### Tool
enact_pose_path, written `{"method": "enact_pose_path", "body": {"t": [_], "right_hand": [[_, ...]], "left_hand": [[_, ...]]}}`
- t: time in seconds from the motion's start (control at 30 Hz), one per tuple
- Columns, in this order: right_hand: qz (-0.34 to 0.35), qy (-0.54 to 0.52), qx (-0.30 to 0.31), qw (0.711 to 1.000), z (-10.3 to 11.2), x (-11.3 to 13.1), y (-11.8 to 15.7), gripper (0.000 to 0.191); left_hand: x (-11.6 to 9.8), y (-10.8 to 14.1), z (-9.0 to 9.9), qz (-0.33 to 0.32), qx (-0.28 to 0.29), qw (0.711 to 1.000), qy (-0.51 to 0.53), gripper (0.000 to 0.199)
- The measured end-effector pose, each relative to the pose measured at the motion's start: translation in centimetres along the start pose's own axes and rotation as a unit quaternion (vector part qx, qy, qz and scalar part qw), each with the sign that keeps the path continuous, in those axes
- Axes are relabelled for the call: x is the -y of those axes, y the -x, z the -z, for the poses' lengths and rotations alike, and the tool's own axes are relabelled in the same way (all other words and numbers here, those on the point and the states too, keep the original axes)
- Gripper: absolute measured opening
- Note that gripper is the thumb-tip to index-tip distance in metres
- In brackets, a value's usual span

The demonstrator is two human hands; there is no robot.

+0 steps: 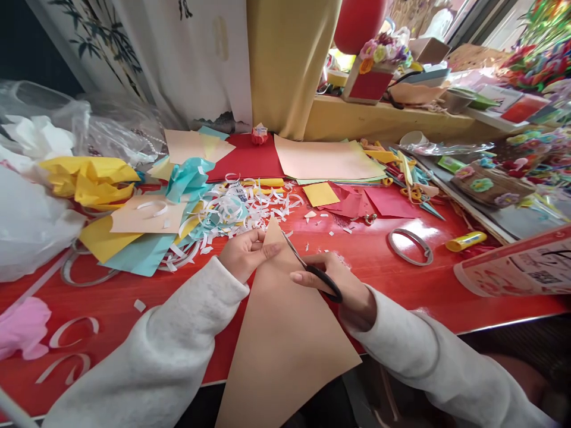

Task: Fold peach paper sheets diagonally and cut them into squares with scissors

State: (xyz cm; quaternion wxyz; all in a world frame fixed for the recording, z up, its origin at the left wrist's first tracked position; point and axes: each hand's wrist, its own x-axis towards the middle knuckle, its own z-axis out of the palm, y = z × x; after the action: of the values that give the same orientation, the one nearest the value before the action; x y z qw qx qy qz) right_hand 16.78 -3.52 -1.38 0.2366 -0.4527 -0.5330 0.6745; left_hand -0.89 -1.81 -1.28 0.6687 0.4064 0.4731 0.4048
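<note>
A large tan sheet of paper (285, 333), narrowing to a point at its far end, hangs over the table's front edge toward me. My left hand (247, 252) pinches it near the tip, thumb on top. My right hand (334, 282) grips black-handled scissors (328, 282), whose blades lie along the paper's right edge close to the tip. How far the blades are apart I cannot tell. Just beyond my left hand is a heap of curled white paper strips (241, 205).
The red table (370, 249) also bears stacked coloured paper (328, 157), a small yellow square (321, 194), a grey ring (410, 246) and a yellow tube (466, 241). A pink-and-white cup (517, 267) lies at the right. Plastic bags (35, 220) crowd the left side.
</note>
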Motion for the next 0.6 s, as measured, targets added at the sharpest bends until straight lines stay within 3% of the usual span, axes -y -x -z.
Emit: {"method": "enact_pose_path", "body": {"t": [0.3,0.6], "right_hand": [[0.010,-0.002,-0.026,1.000,-0.20,-0.37,-0.16,0.038],[0.008,0.022,-0.010,1.000,0.00,-0.52,-0.34,0.041]], "left_hand": [[-0.11,-0.08,0.13,0.006,-0.002,1.000,0.013,0.034],[0.28,-0.44,0.30,0.019,0.010,1.000,0.010,0.039]]}}
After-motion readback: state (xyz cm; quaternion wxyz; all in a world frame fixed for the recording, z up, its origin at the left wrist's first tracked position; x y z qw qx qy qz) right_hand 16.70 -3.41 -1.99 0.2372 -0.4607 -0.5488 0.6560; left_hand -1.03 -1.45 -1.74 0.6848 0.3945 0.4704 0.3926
